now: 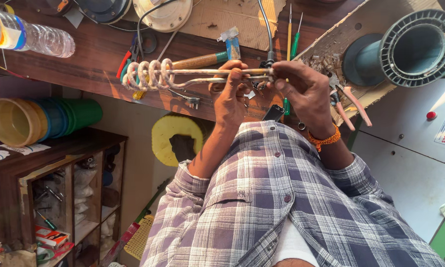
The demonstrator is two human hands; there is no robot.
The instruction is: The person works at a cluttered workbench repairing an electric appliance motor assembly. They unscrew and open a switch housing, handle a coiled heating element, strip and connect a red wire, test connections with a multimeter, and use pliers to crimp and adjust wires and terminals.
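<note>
We are gripping coiled heating element (183,75): left hand (230,96) closing round rods, right hand (306,91) pinching end. Cluttered wooden workbench (99,54) lying beneath; shelf cabinet (59,193) standing left.

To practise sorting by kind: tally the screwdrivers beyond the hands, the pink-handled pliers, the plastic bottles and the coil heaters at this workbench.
Screwdrivers, one yellow and one green: 2
Pink-handled pliers: 1
Plastic bottle: 1
Coil heater, gripped by left hand and right hand: 1
Total: 5
</note>
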